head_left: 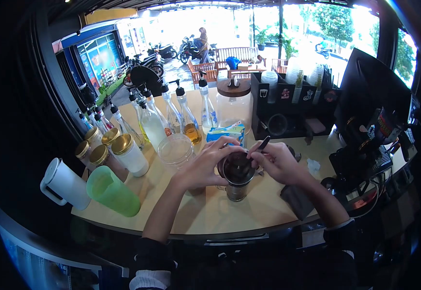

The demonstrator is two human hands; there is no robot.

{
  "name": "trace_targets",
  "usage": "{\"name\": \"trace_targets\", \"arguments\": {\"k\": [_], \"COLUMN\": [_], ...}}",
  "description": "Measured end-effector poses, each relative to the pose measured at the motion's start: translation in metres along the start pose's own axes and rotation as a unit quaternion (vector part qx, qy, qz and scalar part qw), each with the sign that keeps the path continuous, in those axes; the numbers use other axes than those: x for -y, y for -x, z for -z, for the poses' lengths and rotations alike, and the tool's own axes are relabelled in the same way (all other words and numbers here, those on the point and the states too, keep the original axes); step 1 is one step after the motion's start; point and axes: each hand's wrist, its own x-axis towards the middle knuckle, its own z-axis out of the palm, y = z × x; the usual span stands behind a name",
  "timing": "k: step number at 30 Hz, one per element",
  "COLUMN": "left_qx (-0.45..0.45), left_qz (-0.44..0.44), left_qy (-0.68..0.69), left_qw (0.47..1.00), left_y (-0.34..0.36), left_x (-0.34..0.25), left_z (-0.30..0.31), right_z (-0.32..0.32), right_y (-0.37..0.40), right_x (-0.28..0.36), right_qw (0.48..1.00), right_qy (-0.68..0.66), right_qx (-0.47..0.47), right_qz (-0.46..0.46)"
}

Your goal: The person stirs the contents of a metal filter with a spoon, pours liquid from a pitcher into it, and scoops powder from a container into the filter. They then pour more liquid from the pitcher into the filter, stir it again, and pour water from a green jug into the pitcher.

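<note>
My left hand point(215, 162) is curled around the upper part of a glass mug point(236, 194), thumb on the near side and fingers over the far rim. Inside the mug's mouth it looks dark. Pinched in my right hand point(279, 162) is a thin stirrer with a dark handle point(264, 143), its lower end down in the mug's mouth. A wide clear jar point(175, 151) stands just left of my left hand, partly covered by my forearm. Behind my fingers lies a blue and white carton point(226, 134). A dark cloth point(297, 200) rests below my right wrist.
Pump bottles point(184, 116) line the far left of the counter point(172, 217). Gold-lidded jars point(130, 154), a white pitcher point(64, 181) and a green pitcher point(113, 191) stand at left. Behind are a wood-lidded jar point(234, 106) and a black cup organizer point(288, 104); a monitor point(372, 87) is at right.
</note>
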Motion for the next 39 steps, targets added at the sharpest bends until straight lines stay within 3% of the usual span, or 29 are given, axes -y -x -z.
{"name": "trace_targets", "arguments": {"k": [3,9,15,21,34,37,39], "left_qx": [0.005,-0.028,-0.150,-0.250,-0.305,-0.320,-0.334], "left_qz": [0.014,0.005,0.087,0.109,0.114,0.085,0.110], "left_qy": [0.068,0.123,0.013,-0.015,0.018,0.039,0.076], "left_qw": [0.998,0.992,0.985,0.962,0.945,0.943,0.933], "left_y": [0.000,-0.003,0.003,0.006,0.006,0.006,0.006], "left_x": [0.007,0.023,0.006,0.003,0.003,0.001,-0.004], "left_z": [-0.004,-0.023,-0.047,-0.069,-0.085,-0.084,-0.080], "right_z": [-0.003,-0.004,-0.003,-0.004,-0.012,-0.013,-0.015], "right_y": [0.004,0.007,0.012,0.015,0.016,0.018,0.018], "right_x": [0.000,-0.007,-0.005,-0.007,-0.010,-0.014,-0.017], "right_qw": [0.999,0.999,0.999,0.998,0.996,0.995,0.985], "right_qy": [-0.024,-0.033,-0.030,-0.042,-0.073,-0.058,-0.121], "right_qx": [-0.004,-0.013,-0.016,-0.014,-0.036,-0.074,-0.115], "right_qz": [-0.040,-0.033,-0.036,-0.038,-0.020,-0.033,-0.039]}}
